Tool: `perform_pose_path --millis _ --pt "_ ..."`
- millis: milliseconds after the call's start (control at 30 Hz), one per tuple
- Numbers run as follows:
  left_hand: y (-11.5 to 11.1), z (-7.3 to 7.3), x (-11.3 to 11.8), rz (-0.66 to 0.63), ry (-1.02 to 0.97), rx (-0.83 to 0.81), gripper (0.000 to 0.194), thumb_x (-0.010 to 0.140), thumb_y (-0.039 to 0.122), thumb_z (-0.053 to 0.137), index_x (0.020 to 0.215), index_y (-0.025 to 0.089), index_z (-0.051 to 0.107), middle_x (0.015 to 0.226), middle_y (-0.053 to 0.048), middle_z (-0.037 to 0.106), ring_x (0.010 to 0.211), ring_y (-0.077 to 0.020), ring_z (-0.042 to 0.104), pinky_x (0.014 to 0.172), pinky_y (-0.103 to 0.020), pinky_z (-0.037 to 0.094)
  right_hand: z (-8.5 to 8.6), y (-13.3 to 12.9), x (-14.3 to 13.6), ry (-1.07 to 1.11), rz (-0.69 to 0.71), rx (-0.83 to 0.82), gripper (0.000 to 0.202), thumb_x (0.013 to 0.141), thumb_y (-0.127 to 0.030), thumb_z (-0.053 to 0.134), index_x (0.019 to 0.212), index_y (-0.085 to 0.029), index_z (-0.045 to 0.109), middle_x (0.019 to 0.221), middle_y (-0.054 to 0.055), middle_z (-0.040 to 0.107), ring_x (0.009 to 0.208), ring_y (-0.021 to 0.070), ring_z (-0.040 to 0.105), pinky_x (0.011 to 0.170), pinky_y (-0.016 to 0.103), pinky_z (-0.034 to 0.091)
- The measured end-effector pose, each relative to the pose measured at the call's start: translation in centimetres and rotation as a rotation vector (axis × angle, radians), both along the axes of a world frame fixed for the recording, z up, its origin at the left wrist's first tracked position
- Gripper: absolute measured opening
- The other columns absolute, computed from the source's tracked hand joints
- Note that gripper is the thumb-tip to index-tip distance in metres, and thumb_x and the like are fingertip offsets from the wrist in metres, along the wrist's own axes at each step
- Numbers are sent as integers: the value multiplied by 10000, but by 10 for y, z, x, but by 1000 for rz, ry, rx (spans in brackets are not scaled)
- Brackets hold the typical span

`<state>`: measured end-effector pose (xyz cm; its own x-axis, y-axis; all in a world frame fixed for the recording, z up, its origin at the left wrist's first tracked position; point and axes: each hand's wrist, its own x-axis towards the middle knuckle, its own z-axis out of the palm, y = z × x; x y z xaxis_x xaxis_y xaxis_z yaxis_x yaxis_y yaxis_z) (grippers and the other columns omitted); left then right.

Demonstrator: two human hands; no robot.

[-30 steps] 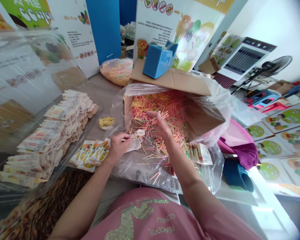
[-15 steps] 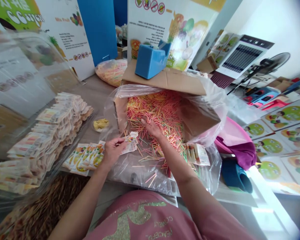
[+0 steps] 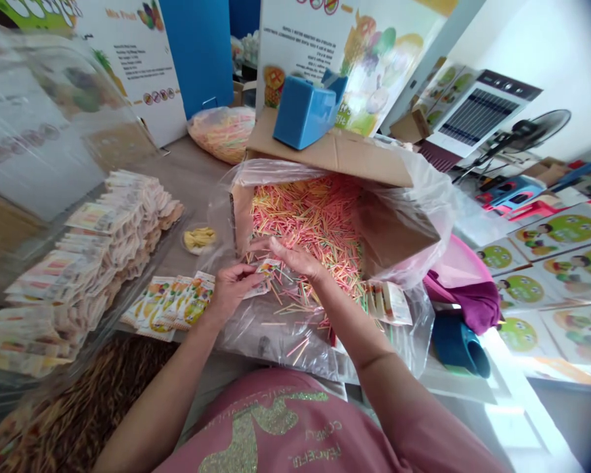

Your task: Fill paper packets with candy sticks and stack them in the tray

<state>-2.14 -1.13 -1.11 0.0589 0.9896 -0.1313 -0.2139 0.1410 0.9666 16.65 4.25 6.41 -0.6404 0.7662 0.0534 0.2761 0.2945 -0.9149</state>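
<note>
Your left hand [image 3: 234, 287]: grip closed on small printed packets [image 3: 266, 270], held over the bench [image 3: 187, 167]. Your right hand [image 3: 295, 258]: just beside them, fingers extended, at the open box [image 3: 391, 233] of coloured sticks [image 3: 305, 207]; can't tell whether its grip holds any.

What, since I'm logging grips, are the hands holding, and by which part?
The left hand pinches a printed packet by its left end; whether the right hand holds anything cannot be told.
</note>
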Motion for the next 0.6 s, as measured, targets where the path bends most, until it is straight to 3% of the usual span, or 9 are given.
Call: perform_pose_path --millis 167,300,467,600 --pt "-1 -3 -2 14 -79 -29 415 497 440 992 742 171 790 682 12 731 594 -128 658 626 -289 597 -13 -2 -8 87 24 -127 814 962 -841 340 1198 -205 790 1192 96 764 1155 252 683 1138 453 457" --pt "3 -2 2 -27 -188 -63 438 517 461 993 780 169 799 761 -17 781 682 -166 724 712 -328 628 -9 3 -13 232 52 -186 706 849 -791 643 1200 -193 775 1144 97 776 1080 245 709 1041 430 523" --pt "14 3 10 -73 -314 -73 505 552 535 963 831 150 791 816 -59 801 709 -193 744 705 -340 617 4 8 -18 423 -121 -243 666 786 -710 766 1245 -228 740 1119 83 785 1035 236 728 933 383 574" --pt "21 -1 20 -118 -208 30 430 542 408 956 849 160 786 800 -25 782 688 -158 697 700 -302 573 -9 11 -24 482 -273 -253 506 817 -672 760 1034 -216 787 965 59 792 912 204 731 887 359 581"
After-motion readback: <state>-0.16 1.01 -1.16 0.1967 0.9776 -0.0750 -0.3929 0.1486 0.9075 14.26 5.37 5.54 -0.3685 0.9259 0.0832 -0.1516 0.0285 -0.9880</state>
